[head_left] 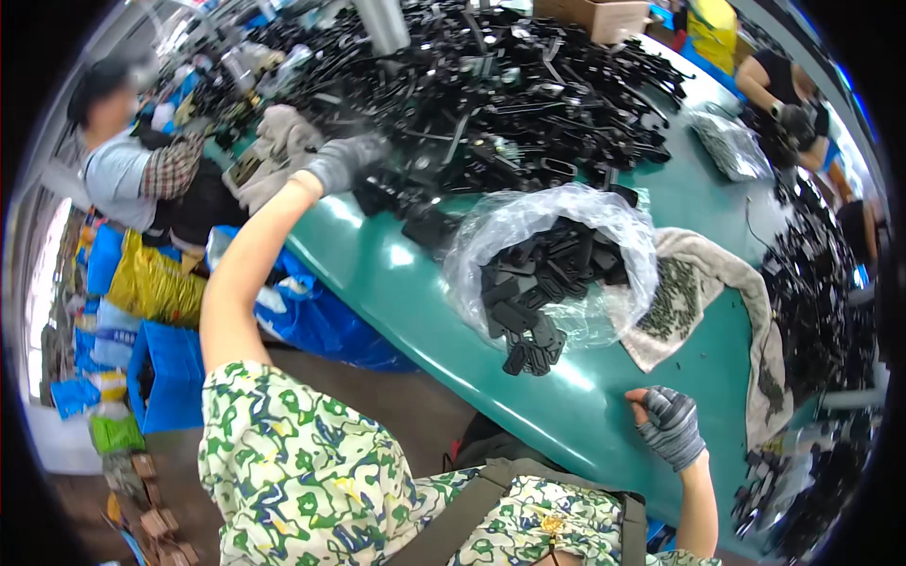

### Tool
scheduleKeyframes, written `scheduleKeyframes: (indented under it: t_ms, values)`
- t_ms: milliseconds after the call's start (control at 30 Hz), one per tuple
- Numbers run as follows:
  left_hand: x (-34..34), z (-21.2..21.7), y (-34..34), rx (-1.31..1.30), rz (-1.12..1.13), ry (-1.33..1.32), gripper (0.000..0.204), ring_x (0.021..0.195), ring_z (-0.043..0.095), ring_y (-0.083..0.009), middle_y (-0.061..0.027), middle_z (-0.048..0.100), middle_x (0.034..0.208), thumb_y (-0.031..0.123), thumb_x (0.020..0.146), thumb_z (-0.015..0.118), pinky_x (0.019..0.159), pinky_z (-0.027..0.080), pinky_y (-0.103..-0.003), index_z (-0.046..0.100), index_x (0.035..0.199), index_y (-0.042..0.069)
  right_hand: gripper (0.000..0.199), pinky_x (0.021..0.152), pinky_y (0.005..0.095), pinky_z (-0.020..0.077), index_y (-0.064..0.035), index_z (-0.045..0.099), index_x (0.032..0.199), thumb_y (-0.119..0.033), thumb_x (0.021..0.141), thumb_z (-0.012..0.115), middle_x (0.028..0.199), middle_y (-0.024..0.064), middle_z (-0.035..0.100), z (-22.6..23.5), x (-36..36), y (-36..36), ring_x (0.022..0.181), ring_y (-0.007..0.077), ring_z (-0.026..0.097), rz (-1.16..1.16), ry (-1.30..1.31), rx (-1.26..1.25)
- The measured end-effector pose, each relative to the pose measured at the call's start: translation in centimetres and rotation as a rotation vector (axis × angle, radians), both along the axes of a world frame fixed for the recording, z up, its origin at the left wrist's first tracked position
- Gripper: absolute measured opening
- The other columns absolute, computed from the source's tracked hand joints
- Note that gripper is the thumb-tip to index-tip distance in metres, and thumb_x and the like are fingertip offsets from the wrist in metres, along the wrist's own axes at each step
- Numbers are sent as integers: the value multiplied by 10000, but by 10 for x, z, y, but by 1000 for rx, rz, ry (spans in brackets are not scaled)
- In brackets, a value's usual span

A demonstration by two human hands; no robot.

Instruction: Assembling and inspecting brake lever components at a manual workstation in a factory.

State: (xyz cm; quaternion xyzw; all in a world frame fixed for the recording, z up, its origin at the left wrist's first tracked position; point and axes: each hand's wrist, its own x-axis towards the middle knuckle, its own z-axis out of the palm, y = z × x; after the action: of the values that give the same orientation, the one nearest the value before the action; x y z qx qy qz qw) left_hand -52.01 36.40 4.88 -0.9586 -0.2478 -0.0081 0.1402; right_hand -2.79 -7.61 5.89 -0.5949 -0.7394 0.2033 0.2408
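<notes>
My left hand (pixel 347 162), in a grey glove, reaches out to the near left edge of a heap of black plastic parts (pixel 528 104). Motion smears its fingers, so what they touch or hold is unclear. My right hand (pixel 672 426), in a grey striped glove with bare fingertips, is over the green tabletop (pixel 444 330) near its front edge. Its fingers are curled in against the thumb; anything between them is hidden. Between my hands lies an open clear plastic bag (pixel 462 241), with flat black pieces (pixel 538 283) inside and some spilling from its mouth.
A beige towel (pixel 727 264) bearing many small dark pieces (pixel 672 302) lies right of the bag. Another cloth (pixel 283 141) is beside my left hand. A metal post (pixel 382 26) rises from the heap. Co-workers sit at left (pixel 123 179) and far right (pixel 779 85).
</notes>
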Motion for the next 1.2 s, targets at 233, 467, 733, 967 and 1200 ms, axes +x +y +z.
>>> scheduleKeyframes:
  t_ms: [233, 467, 733, 967, 1200]
  values:
    - [54, 43, -10, -200, 238, 432, 606, 1047, 614, -348, -148, 632, 1145, 234, 570, 770, 912, 505, -384, 602, 1130, 72, 136, 604, 376, 507, -67, 694, 917, -58, 790, 647, 730, 141, 628, -5, 5, -35, 653, 303, 629, -135, 14, -38]
    - [40, 45, -24, -88, 114, 389, 555, 940, 635, -371, -148, 644, 1055, 201, 598, 776, 816, 526, -406, 601, 1109, 71, 121, 609, 385, 511, -91, 700, 917, -89, 809, 644, 724, 140, 623, -14, 12, -52, 654, 310, 630, -187, -12, -77]
    - [16, 46, -44, -69, 162, 216, 521, 908, 639, -362, -153, 658, 1023, 174, 669, 756, 784, 520, -411, 600, 1158, 83, 122, 607, 385, 505, -87, 697, 929, -92, 817, 648, 731, 135, 623, -8, 2, -21, 664, 297, 632, -49, -35, -89]
    - [-24, 72, -86, -22, 261, -131, 405, 823, 624, -343, -137, 677, 924, 213, 783, 731, 703, 490, -400, 616, 1146, 73, 210, 627, 365, 510, -134, 665, 1052, -109, 845, 635, 879, 90, 669, 16, -62, 59, 724, 283, 653, 264, 0, 193]
    - [-23, 45, -203, -1102, 671, -1123, 341, 503, 475, -112, 26, 543, 633, 388, 931, 612, 477, 370, -238, 651, 1085, 85, 699, 843, 445, 520, -171, 339, 1467, -459, 875, 571, 1301, 227, 544, 11, -255, 239, 1034, 350, 631, 153, -286, 213]
